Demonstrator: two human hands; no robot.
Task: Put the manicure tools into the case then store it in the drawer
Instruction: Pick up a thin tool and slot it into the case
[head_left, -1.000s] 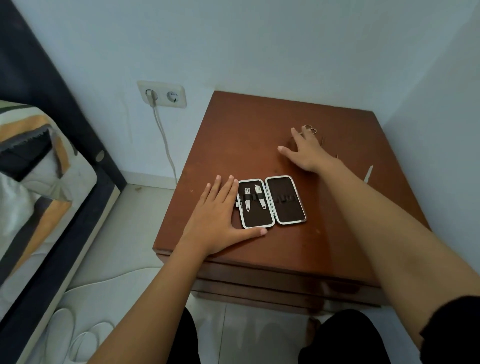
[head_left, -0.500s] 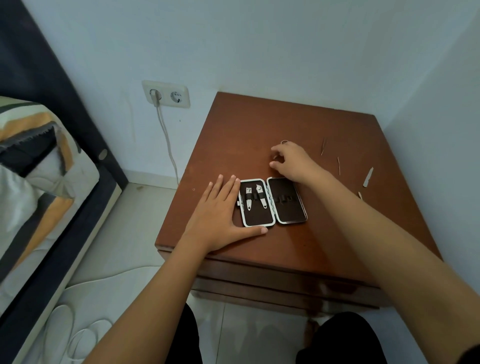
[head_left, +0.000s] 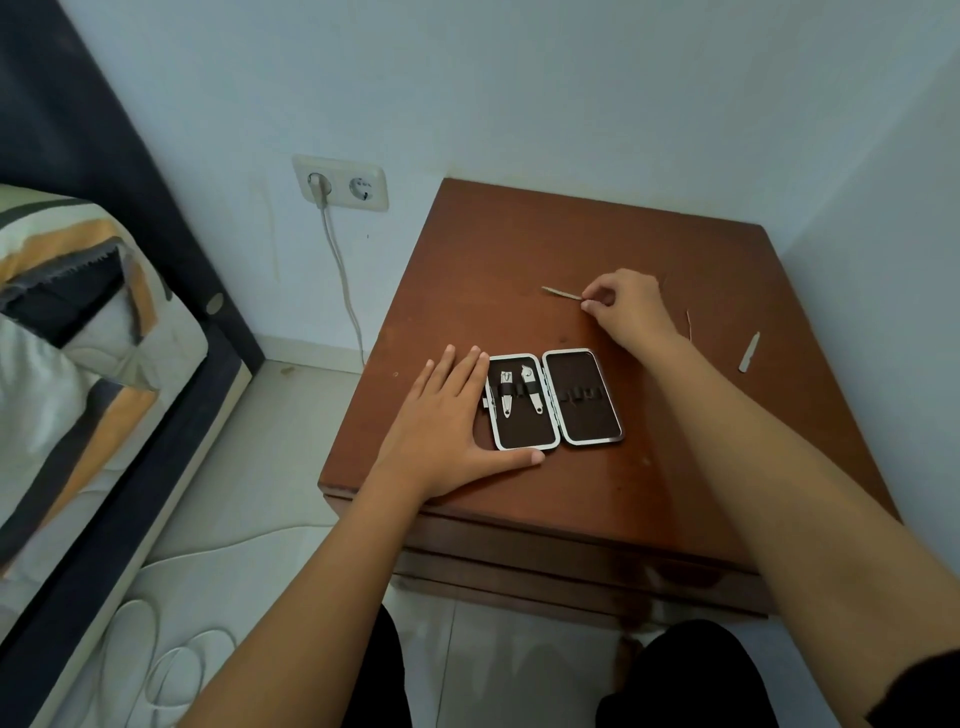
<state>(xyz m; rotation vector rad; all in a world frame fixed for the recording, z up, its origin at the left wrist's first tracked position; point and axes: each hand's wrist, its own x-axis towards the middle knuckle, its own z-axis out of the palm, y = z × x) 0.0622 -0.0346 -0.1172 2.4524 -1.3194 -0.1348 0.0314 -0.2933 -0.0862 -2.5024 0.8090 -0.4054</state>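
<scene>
A: On the near edge of the worktop (head_left: 649, 499), what is the left hand (head_left: 441, 421) doing?

B: It lies flat and open, palm down, fingers (head_left: 457, 369) spread along the left side of the case (head_left: 553, 400). The thumb runs under the case's near edge, touching it.

A: And the case?

B: Open, lying flat near the front of the worktop. Two metal tools (head_left: 519, 395) sit under the straps in the left half. The straps in the right half hold nothing.

A: Further back, the right hand (head_left: 626, 306)?

B: Closed in a pinch. Thumb and fingertips grip one end of a thin pointed tool (head_left: 561, 293), which sticks out to the left, low over the wood. Whether its tip touches the wood I cannot tell.

A: Anything else out there?

B: A file (head_left: 749, 352) lies well to the right, near the wall, and a thin pin-like tool (head_left: 689, 325) lies just beside the right wrist. Left of the worktop, a socket (head_left: 340, 182) with a cable plugged in.
</scene>
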